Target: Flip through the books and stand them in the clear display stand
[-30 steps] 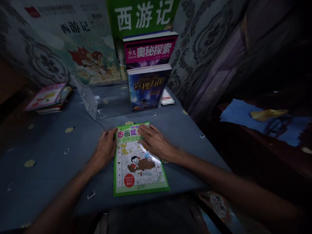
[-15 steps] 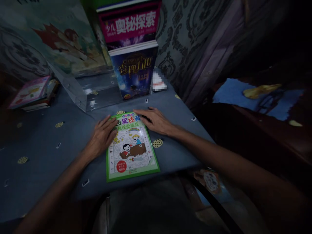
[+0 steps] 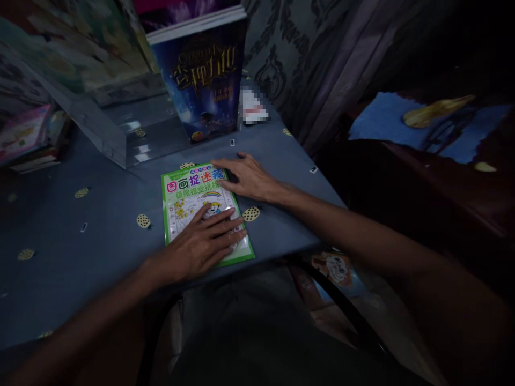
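Lying flat near the front edge of the blue worktop [image 3: 104, 236]: a green-bordered book [image 3: 199, 195], cover up. Left hand [image 3: 203, 244] spread palm-down over its lower half, fingers apart; grip loose, nothing clasped. Right hand [image 3: 251, 177] at the top right corner, fingertips on the cover, thumb and finger parted; grip slack, no clasp visible. Beyond, a dark blue book [image 3: 203, 88] upright beside a clear stand [image 3: 108, 134]. Far left, a book pile [image 3: 28, 134].

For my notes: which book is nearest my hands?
The green book, partly beneath your left hand and right hand; others, like the blue book, are farther away.
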Demonstrator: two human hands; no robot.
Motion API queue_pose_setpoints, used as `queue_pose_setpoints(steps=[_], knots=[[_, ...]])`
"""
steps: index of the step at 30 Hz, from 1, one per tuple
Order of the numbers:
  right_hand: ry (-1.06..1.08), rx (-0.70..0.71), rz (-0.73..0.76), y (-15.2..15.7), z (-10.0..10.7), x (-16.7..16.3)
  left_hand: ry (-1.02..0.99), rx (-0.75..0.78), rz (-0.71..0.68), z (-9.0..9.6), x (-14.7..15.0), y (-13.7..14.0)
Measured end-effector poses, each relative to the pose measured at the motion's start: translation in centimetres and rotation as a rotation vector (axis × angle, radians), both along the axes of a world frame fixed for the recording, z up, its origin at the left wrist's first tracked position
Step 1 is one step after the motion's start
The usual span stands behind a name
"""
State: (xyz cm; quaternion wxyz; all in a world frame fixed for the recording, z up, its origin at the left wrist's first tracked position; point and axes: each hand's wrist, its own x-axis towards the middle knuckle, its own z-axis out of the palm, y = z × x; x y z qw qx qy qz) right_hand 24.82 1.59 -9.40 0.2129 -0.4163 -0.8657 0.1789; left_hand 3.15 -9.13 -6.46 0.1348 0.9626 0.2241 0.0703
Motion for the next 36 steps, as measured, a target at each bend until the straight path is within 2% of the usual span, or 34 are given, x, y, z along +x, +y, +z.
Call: queue_pose_setpoints(steps=[3,9,14,23,30,36], knots=[[0.007,0.010,0.000,0.0,-0.1,0.1,-0.001,0.014,-0.045,0.3,-0.1,-1.5],[-0.002,0.023,0.024,-0.2,-0.1,0.1,0.013,0.109,-0.016,0.2,0.0,-2.7],[-0.011,0.042,0.045,0.1,-0.1,0.1,0.026,0.185,0.002,-0.1,0.1,-1.4],[-0.029,0.093,0.069,0.9,-0.2,0.5,0.024,0.190,0.098,-1.3,1.3,2.0],[-0.041,0.091,0.079,1.0,-0.4,0.7,0.011,0.160,0.052,-1.8,1.0,1.8],[-0.058,0.096,0.081,1.2,-0.7,0.7,0.004,0.161,0.009,-1.0,-0.6,0.7]])
